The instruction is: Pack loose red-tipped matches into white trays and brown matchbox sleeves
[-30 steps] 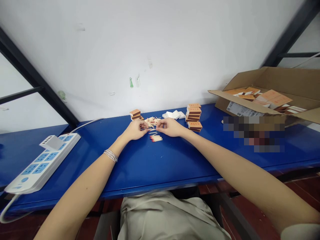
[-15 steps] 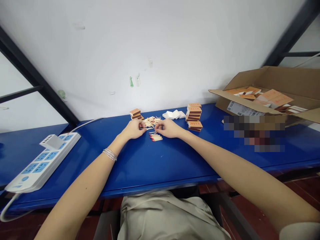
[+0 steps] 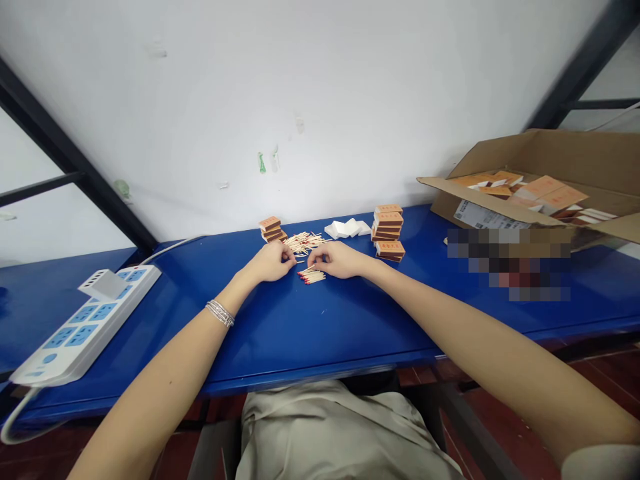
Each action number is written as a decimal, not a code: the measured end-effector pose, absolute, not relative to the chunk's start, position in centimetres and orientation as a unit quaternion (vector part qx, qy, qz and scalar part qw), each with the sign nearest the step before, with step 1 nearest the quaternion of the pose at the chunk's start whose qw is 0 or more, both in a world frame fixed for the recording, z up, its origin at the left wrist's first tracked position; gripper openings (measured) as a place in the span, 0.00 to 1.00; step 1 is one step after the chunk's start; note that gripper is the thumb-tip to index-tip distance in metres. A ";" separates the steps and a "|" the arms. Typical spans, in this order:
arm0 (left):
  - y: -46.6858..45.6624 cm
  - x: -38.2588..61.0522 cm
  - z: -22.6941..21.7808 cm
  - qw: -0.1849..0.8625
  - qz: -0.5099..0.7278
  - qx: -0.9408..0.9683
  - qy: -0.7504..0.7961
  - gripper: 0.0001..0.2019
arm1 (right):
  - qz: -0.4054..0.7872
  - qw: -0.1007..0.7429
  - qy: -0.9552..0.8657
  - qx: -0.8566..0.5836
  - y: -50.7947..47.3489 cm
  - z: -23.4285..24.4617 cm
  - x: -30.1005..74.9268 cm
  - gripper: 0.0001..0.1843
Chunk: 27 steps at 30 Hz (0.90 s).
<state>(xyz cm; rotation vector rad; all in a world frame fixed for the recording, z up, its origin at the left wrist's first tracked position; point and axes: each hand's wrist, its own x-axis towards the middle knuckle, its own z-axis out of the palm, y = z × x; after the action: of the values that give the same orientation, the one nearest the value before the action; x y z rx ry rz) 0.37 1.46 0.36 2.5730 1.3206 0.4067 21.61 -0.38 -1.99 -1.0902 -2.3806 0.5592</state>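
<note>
Both hands rest on the blue table (image 3: 310, 327) near the wall. My left hand (image 3: 270, 261) is curled, its fingertips pinched at the edge of a loose pile of matches (image 3: 303, 242). My right hand (image 3: 338, 259) is curled too, fingertips pinching a match over a small aligned bundle of red-tipped matches (image 3: 312, 276). Behind the left hand lies a short stack of orange matchboxes (image 3: 271, 229). A taller stack of matchboxes (image 3: 388, 231) stands just right of my right hand. White inner trays (image 3: 347, 229) lie between the pile and that stack.
A white and blue power strip (image 3: 83, 323) lies at the left with its cable running to the wall. An open cardboard box (image 3: 540, 187) holding more matchboxes sits at the right. Black metal frame bars stand at both sides.
Both hands have shifted slightly nearer each other at the matches; the right fingertips have come down over the small bundle. Everything else is unmoved.
</note>
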 end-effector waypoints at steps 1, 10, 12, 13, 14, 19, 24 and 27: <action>1.3 0.6 0.3 0.114 0.141 0.877 0.445 0.07 | 0.209 0.229 -0.864 -0.395 -0.4 -2.0 21.6 0.10; 0.9 0.7 0.7 0.233 0.132 0.875 0.404 0.11 | 0.173 0.317 -0.806 -0.469 0.3 -2.7 21.3 0.09; 1.3 0.5 0.5 0.202 0.166 0.859 0.441 0.11 | 0.142 0.312 -0.815 -0.466 0.5 -2.9 20.9 0.09; 1.6 0.5 0.3 0.179 0.180 0.852 0.458 0.11 | 0.124 0.308 -0.820 -0.466 0.5 -2.9 20.7 0.09; 1.8 0.4 0.1 0.155 0.188 0.849 0.469 0.11 | 0.108 0.303 -0.823 -0.468 0.5 -3.0 20.5 0.08; 2.3 0.1 -0.6 0.107 0.184 0.863 0.459 0.12 | 0.067 0.272 -0.824 -0.492 0.3 -2.9 19.8 0.08; 2.2 0.2 -0.5 0.107 0.178 0.858 0.471 0.13 | 0.085 0.260 -0.833 -0.480 0.2 -2.5 20.1 0.09; 2.2 0.3 -0.4 0.116 0.175 0.852 0.479 0.12 | 0.134 0.240 -0.859 -0.431 0.1 -2.0 20.8 0.09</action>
<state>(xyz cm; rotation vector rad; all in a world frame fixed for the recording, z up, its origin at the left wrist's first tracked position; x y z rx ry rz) 0.28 2.16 -0.42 2.4951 1.4038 0.5137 20.76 0.05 -2.01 -1.1789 -2.3516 0.3678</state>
